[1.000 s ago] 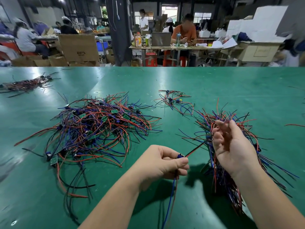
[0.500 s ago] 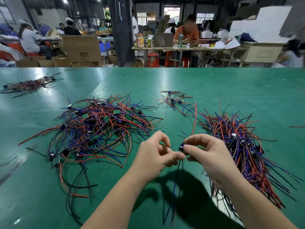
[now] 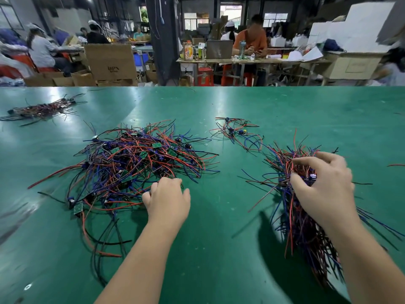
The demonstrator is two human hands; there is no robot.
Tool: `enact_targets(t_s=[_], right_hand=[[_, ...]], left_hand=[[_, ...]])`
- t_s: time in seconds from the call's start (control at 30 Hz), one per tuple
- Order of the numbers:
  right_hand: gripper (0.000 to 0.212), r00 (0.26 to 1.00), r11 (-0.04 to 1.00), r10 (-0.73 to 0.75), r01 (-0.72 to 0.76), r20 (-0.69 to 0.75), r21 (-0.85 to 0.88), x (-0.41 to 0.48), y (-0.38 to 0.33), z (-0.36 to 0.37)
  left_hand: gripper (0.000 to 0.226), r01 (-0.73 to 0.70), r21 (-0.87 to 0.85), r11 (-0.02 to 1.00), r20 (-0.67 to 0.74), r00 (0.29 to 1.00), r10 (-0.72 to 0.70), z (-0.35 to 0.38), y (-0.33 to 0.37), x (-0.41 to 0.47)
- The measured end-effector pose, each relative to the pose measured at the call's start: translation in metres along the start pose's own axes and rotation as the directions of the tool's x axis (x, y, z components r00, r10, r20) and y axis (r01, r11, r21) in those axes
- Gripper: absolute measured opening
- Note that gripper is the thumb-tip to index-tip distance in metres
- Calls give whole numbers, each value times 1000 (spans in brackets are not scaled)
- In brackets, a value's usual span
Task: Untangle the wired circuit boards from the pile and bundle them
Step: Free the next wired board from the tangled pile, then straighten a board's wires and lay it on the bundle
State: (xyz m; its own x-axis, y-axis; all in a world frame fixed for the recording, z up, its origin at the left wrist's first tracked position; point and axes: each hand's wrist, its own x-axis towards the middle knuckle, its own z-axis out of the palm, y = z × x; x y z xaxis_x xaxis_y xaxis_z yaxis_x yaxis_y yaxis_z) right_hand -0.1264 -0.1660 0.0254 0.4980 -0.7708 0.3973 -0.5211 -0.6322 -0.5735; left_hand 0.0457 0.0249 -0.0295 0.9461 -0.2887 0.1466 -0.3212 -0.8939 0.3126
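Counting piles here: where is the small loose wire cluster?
In the head view, the small cluster lies on the green table, right of centre, beyond the gap between the big tangled pile and the bundle the right hand grips.

The left hand (image 3: pixel 167 202) touches the tangled pile (image 3: pixel 135 163) at its 5 o'clock edge with curled fingers; any grip is hidden. At the pile's 3 o'clock, the right hand (image 3: pixel 324 189) grips the bundle (image 3: pixel 302 229) on the green table (image 3: pixel 219 249).
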Motion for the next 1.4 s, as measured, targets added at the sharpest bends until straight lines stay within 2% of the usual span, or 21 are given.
enact_targets(t_s=[0.07,0.13,0.2,0.3,0.37,0.43,0.47,0.53,0.6,0.67,0.8,0.87,0.93,1.0,1.07,1.13,1.2,1.27,1.3,1.37,1.4], right_hand=[[26,999,999,-46,46,1,27,-4,-3,4],[23,995,994,-97,96,9,59,-7,-5,9],[19,989,983,-145,143,13,117,-10,-7,13],[16,982,950,-185,169,37,261,-14,-12,17],[18,977,896,-126,37,173,442,-17,-15,20],[17,909,753,-69,-223,411,619,-22,-21,23],[15,846,634,-64,-375,530,676,-24,-26,25],[32,735,348,-108,-603,670,718,-27,-34,29],[42,714,162,-164,-661,680,733,-27,-37,31],[35,733,114,-203,-641,649,759,-26,-36,28],[28,762,123,-188,-608,620,784,-23,-28,23],[27,767,110,-194,-602,611,791,-22,-27,21],[27,762,123,-210,-601,613,789,-23,-27,21],[25,745,160,-240,-602,622,783,-26,-30,20],[22,719,264,-281,-579,635,772,-32,-33,21],[17,691,419,-297,-526,659,740,-38,-35,23],[15,678,550,-288,-461,676,697,-44,-34,29],[7,684,613,-268,-422,679,668,-47,-36,31],[7,703,620,-248,-413,667,667,-47,-38,31],[28,771,605,-174,-407,612,685,-43,-36,33],[31,801,578,-129,-419,585,700,-40,-35,33]], left_hand=[[29,36,-183,982,-48,998,-45,-5,-2,3],[20,71,-490,869,-36,994,-101,-9,-4,4],[13,83,-774,627,-5,991,-137,-10,-2,7],[16,17,-957,290,-21,992,-127,-18,6,4],[24,-37,-995,88,-40,999,-30,-27,12,-2],[21,-16,-998,-56,-26,982,185,-36,18,-12],[21,0,-998,-67,-22,945,325,-39,21,-19],[25,16,-1000,-9,7,794,608,-39,27,-32],[28,34,-995,98,98,611,786,-35,34,-44],[21,15,-979,205,182,531,828,-31,38,-51],[17,21,-947,320,287,497,819,-30,36,-50],[15,55,-943,327,306,524,795,-31,36,-48],[10,120,-943,309,311,644,699,-31,37,-43],[21,206,-938,280,335,749,572,-30,40,-38],[34,265,-946,184,322,818,477,-30,42,-34],[38,245,-964,102,265,873,410,-30,41,-34],[29,210,-972,104,234,897,375,-30,39,-35],[12,226,-967,114,252,896,366,-28,39,-35],[13,243,-964,108,266,887,376,-27,39,-34],[17,286,-954,86,295,856,424,-29,38,-34],[18,303,-951,67,299,835,463,-30,38,-35]])
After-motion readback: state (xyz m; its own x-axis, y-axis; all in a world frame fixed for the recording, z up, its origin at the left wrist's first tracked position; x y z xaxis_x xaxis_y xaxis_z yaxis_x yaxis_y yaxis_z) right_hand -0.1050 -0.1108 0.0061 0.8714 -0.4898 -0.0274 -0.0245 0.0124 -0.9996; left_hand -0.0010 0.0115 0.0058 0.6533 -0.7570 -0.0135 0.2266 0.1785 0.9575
